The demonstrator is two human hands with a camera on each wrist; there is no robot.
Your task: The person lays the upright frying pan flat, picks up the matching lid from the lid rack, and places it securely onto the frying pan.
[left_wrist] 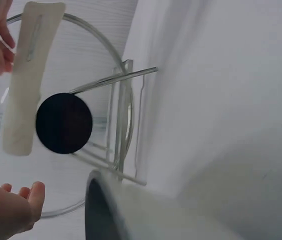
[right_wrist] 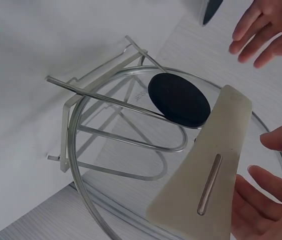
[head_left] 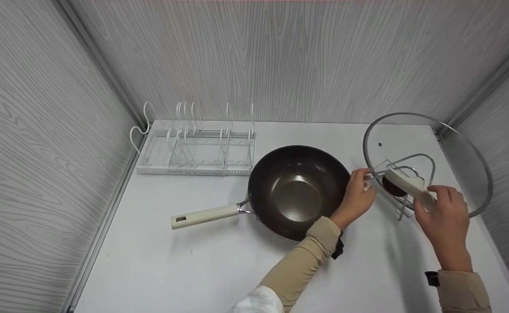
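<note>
A round glass lid (head_left: 467, 161) with a steel rim stands tilted in a wire lid rack (head_left: 428, 163) at the right of the table. Its cream handle (right_wrist: 216, 165) bears a slot and sits beside a dark round knob base (left_wrist: 64, 123). Close at the handle's end is my right hand (head_left: 445, 217), thumb and fingers spread apart and fingertips at its edge. My left hand (head_left: 354, 200) reaches over the wok's right side, its loosely extended fingers near the lid's left rim. The dark wok (head_left: 298, 200) rests on the table, its cream handle pointing left.
A white wire dish rack (head_left: 193, 171) with upright loops stands at the back left, against the wall. Grey wood-grain panels (head_left: 280, 61) enclose the white table (head_left: 150, 261) at the back and both sides.
</note>
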